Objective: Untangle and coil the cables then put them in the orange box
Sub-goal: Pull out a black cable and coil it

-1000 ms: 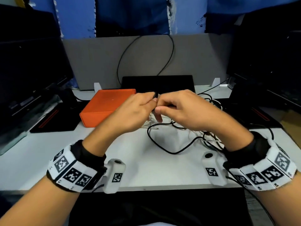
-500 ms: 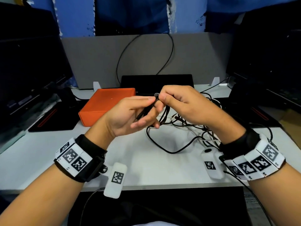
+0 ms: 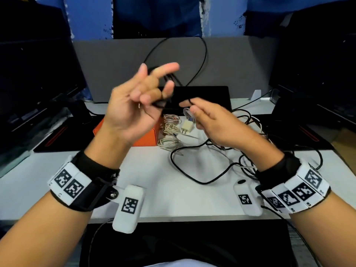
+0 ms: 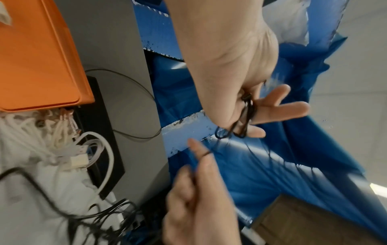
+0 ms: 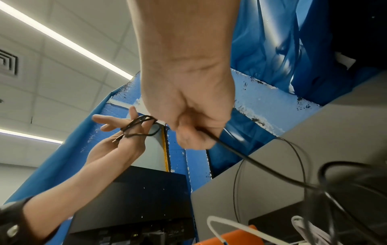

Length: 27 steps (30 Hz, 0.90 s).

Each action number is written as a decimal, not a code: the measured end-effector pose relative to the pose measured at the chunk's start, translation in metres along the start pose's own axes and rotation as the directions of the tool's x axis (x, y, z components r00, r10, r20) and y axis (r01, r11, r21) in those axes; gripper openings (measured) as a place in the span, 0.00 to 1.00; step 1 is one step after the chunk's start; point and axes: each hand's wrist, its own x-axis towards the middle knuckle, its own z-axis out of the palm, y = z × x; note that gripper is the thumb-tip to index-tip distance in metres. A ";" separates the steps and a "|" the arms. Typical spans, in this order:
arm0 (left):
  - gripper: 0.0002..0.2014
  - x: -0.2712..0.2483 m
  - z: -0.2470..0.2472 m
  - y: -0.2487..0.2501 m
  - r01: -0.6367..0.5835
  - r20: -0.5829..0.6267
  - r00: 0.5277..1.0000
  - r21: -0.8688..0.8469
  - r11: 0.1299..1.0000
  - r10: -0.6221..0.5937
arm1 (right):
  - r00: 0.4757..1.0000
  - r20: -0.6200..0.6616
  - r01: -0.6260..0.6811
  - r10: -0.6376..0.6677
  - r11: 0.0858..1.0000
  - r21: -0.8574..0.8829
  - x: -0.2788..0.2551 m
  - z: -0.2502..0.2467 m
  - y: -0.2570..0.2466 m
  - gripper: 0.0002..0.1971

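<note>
Black cable (image 5: pixel 138 127) loops wrap a few turns around the spread fingers (image 3: pixel 165 69) of the left hand (image 3: pixel 134 105), which is raised palm-up above the desk; its thumb and curled lower fingers hold the loops in place while the index and middle fingers stick out straight. Just beside it, the right hand (image 3: pixel 213 122) pinches the same cable between thumb and forefinger, the other fingers curled in, and the strand runs from that pinch down toward the desk. Below the hands, the rest of the black cable lies in a loose tangle (image 3: pixel 227 162) on the white table (image 3: pixel 57 180). A bundle of white cables (image 3: pixel 170 130) with a small cream plug (image 3: pixel 187 126) sits touching the right edge of the orange box (image 4: pixel 35 54), whose lid is closed. Behind these a black flat device (image 3: pixel 208 97) stands against the grey partition (image 3: pixel 240 62), with dark monitors (image 3: pixel 34 78) at both sides
</note>
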 end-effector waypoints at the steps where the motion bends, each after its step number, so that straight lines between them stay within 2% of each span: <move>1: 0.26 0.002 -0.002 0.001 -0.077 -0.108 0.991 0.001 0.997 0.077 | 0.998 0.050 -0.023 0.024 0.999 -0.027 0.000 0.002 0.002 0.14; 3: 0.22 0.007 -0.006 -0.007 -0.169 -0.311 0.931 0.098 0.981 0.191 | 0.989 0.143 -0.009 0.022 0.996 -0.094 -0.002 0.003 -0.001 0.12; 5: 0.20 0.009 -0.009 -0.022 -0.169 -0.394 0.875 0.292 0.941 0.280 | 0.970 0.244 0.063 -0.014 0.979 -0.194 -0.006 0.003 -0.009 0.12; 7: 0.16 0.010 -0.009 -0.033 -0.112 -0.372 0.863 0.518 0.848 0.341 | 0.943 0.331 0.130 -0.039 0.957 -0.259 -0.008 0.003 -0.012 0.13; 8: 0.13 0.009 -0.009 -0.037 -0.066 -0.317 0.881 0.652 0.755 0.351 | 0.935 0.351 0.148 -0.044 0.949 -0.277 -0.009 0.003 -0.010 0.11; 9: 0.10 0.009 -0.010 -0.040 -0.003 -0.252 0.905 0.801 0.599 0.341 | 0.936 0.349 0.154 -0.046 0.945 -0.288 -0.008 0.002 -0.007 0.10; 10: 0.09 0.007 -0.010 -0.042 0.065 -0.192 0.930 0.925 0.375 0.313 | 0.944 0.328 0.151 -0.048 0.943 -0.296 -0.006 0.000 -0.004 0.10; 12: 0.10 0.005 -0.011 -0.045 0.173 -0.156 0.972 0.981 -0.085 0.176 | 0.968 0.249 0.094 -0.022 0.956 -0.278 -0.003 -0.006 0.003 0.09; 13: 0.10 0.004 -0.012 -0.045 0.206 -0.191 0.978 0.951 -0.232 0.085 | 0.977 0.214 0.058 -0.003 0.966 -0.252 -0.001 -0.010 0.008 0.07; 14: 0.12 0.003 -0.011 -0.045 0.224 -0.235 0.972 0.925 -0.308 0.001 | 0.981 0.194 0.028 0.019 0.972 -0.233 0.001 -0.014 0.014 0.08; 15: 0.15 0.003 -0.011 -0.043 0.232 -0.268 0.961 0.918 -0.322 -0.072 | 0.982 0.184 0.002 0.039 0.976 -0.218 0.002 -0.017 0.019 0.09; 16: 0.18 0.003 -0.010 -0.041 0.240 -0.286 0.949 0.930 -0.279 -0.134 | 0.982 0.180 -0.022 0.060 0.978 -0.207 0.003 -0.020 0.025 0.11; 18: 0.20 0.002 -0.009 -0.033 0.252 -0.272 0.934 0.961 -0.112 -0.232 | 0.981 0.172 -0.063 0.092 0.984 -0.168 0.003 -0.024 0.032 0.14; 19: 0.19 0.002 -0.010 -0.029 0.242 -0.250 0.933 0.968 -0.063 -0.258 | 0.980 0.170 -0.075 0.100 0.986 -0.148 0.004 -0.024 0.034 0.14; 20: 0.18 0.002 -0.010 -0.026 0.221 -0.231 0.935 0.973 -0.069 -0.268 | 0.980 0.171 -0.079 0.103 0.987 -0.140 0.004 -0.023 0.035 0.15; 21: 0.17 0.002 -0.010 -0.026 0.202 -0.227 0.938 0.972 -0.122 -0.260 | 0.979 0.176 -0.077 0.101 0.987 -0.142 0.005 -0.021 0.036 0.15; 23: 0.17 0.004 -0.011 -0.026 0.186 -0.240 0.953 0.946 -0.266 -0.187 | 0.978 0.175 -0.076 0.112 0.977 -0.199 0.007 -0.018 0.041 0.16; 25: 0.17 0.006 -0.011 -0.016 0.194 -0.210 0.978 0.912 -0.361 -0.007 | 0.979 0.137 -0.092 0.152 0.925 -0.368 0.007 -0.024 0.053 0.17; 26: 0.16 0.006 -0.014 -0.003 0.222 -0.180 0.972 0.914 -0.340 0.151 | 0.978 0.103 -0.116 0.184 0.879 -0.462 0.007 -0.032 0.064 0.18; 27: 0.15 0.005 -0.019 0.015 0.255 -0.163 0.930 0.932 -0.257 0.331 | 0.972 0.063 -0.160 0.227 0.832 -0.531 0.005 -0.042 0.078 0.18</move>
